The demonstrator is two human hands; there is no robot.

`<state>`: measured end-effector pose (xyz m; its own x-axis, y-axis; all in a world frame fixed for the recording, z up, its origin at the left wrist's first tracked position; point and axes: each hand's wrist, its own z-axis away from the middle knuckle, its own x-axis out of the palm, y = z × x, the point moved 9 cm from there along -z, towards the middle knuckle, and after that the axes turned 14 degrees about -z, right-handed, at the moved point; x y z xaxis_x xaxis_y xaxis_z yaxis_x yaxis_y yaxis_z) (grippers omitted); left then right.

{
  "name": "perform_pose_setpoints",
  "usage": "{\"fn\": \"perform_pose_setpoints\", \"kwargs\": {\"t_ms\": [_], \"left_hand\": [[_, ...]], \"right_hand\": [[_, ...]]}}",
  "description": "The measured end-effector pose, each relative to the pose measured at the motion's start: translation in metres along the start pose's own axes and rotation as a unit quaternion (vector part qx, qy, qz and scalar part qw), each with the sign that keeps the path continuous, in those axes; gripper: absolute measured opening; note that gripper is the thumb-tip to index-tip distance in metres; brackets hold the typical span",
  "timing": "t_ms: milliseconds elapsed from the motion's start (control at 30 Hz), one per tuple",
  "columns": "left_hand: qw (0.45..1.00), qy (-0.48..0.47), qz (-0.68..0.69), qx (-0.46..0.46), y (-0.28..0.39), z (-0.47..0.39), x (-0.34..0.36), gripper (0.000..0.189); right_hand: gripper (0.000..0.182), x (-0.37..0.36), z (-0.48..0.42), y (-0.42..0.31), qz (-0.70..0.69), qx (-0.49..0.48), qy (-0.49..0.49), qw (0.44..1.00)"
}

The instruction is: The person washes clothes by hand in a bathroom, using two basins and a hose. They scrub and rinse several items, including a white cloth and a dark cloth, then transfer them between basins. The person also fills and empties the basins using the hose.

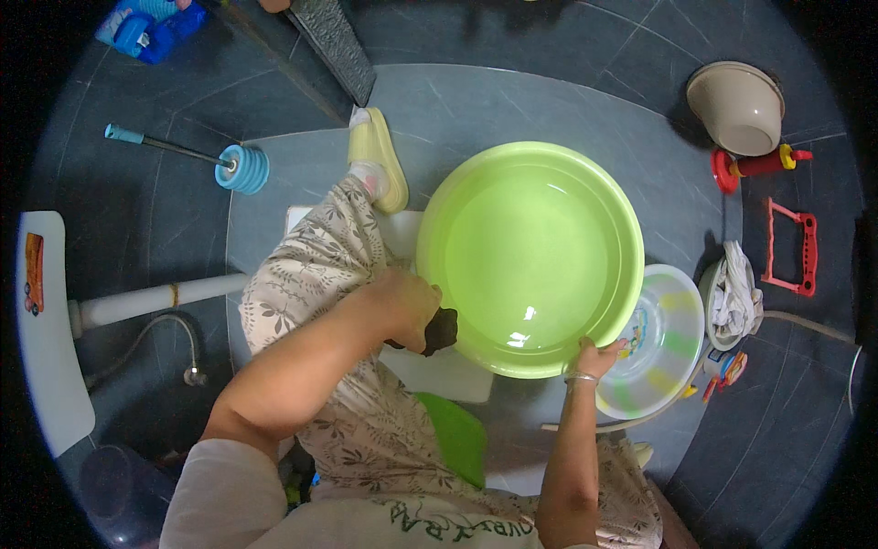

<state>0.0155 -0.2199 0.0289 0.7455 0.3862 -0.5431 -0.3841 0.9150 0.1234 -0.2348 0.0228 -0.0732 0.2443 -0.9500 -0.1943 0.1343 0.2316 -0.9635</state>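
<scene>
In front of me stands a large light-green plastic basin [433,206] with clear water in it. My left hand [406,309] is closed around a small bunched piece of dark cloth [441,332], just outside the basin's left rim. Most of that cloth is hidden by the fingers, so its kind cannot be told. My right hand [595,359] grips the basin's near right rim, a bracelet at its wrist. Partly under that rim sits a shallower basin [675,329] with green, yellow and white patches.
A white mat [453,377] lies under the green basin. On the right are a small bowl of white cloth [734,295], a hose [634,422] and a beige bucket [734,103]. A blue-headed plunger [243,169] and a white drain pipe [158,298] are at left.
</scene>
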Motion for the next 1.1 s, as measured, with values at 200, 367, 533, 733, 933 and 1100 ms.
{"fn": "perform_pose_setpoints", "kwargs": {"t_ms": [200,367,533,733,933,1100], "left_hand": [[0.998,0.045,0.051,-0.001,-0.008,-0.004,0.000,0.050],[0.999,0.038,0.023,0.005,-0.002,-0.001,0.000,0.048],[0.999,0.037,0.003,0.021,0.005,0.004,-0.007,0.046],[0.999,0.007,-0.032,-0.002,0.002,0.004,0.004,0.040],[0.998,-0.032,-0.056,-0.002,0.004,0.003,0.007,0.047],[0.998,-0.032,-0.061,-0.003,0.006,0.003,0.005,0.048]], "right_hand": [[0.035,-0.035,0.024,0.019,-0.007,0.024,0.044,0.999],[0.033,-0.033,0.043,0.012,-0.048,0.030,0.052,0.997],[0.033,-0.045,0.045,0.002,-0.054,0.011,0.032,0.998],[0.037,-0.062,0.061,-0.005,-0.045,0.043,0.032,0.998],[0.041,-0.089,0.080,-0.018,0.030,-0.018,0.013,0.999],[0.039,-0.100,0.092,-0.026,0.011,-0.018,0.021,1.000]]}}
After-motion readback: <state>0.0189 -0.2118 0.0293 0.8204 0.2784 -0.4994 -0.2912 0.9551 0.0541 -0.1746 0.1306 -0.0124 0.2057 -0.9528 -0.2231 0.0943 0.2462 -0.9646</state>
